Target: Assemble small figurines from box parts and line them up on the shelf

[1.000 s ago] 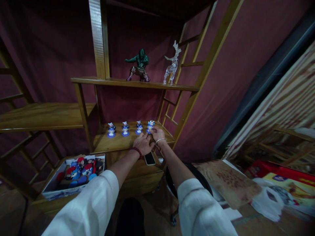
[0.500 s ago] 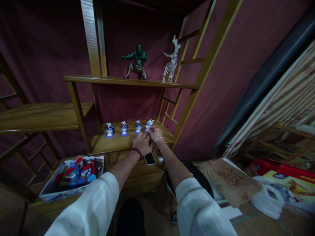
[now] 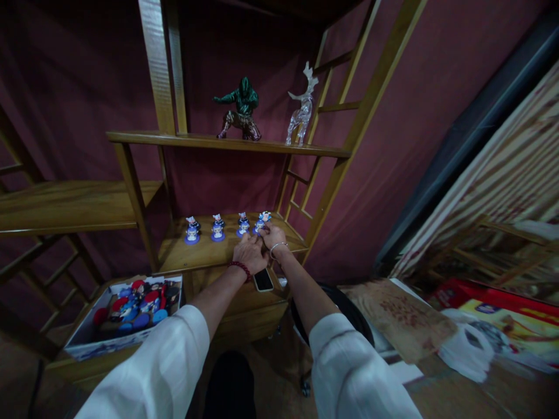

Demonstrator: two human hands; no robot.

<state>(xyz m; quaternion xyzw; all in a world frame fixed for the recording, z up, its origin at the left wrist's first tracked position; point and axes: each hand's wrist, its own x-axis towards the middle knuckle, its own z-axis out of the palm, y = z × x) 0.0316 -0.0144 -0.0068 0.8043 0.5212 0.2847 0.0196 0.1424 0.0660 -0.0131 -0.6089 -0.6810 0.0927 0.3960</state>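
Note:
Small figurines on purple round bases stand in rows on the lower shelf [image 3: 174, 256]. My right hand [image 3: 275, 237], with a silver bangle at the wrist, has its fingers closed at the rightmost purple-and-white figurine [image 3: 259, 226]; the fingers partly cover its base. Behind that figurine is a blue-and-white figurine [image 3: 265, 216]. My left hand [image 3: 250, 252], with a red bead bracelet, rests low at the shelf's front, fingers stretched forward close to the right hand. Just beyond its fingertips stands another purple figurine [image 3: 243, 228]. Farther left is a similar purple figurine [image 3: 218, 232].
A box [image 3: 74, 349] full of colourful figurines sits at lower left. A phone [image 3: 263, 280] lies below my hands. On the upper shelf [image 3: 196, 141] stand a green crouching statue [image 3: 244, 107] and a clear deer [image 3: 301, 110]. A black stool [image 3: 362, 326] is at right.
The whole view has shifted slightly. Both hands stay at nearly the same spot by the rightmost figurine, and the figurines keep their places.

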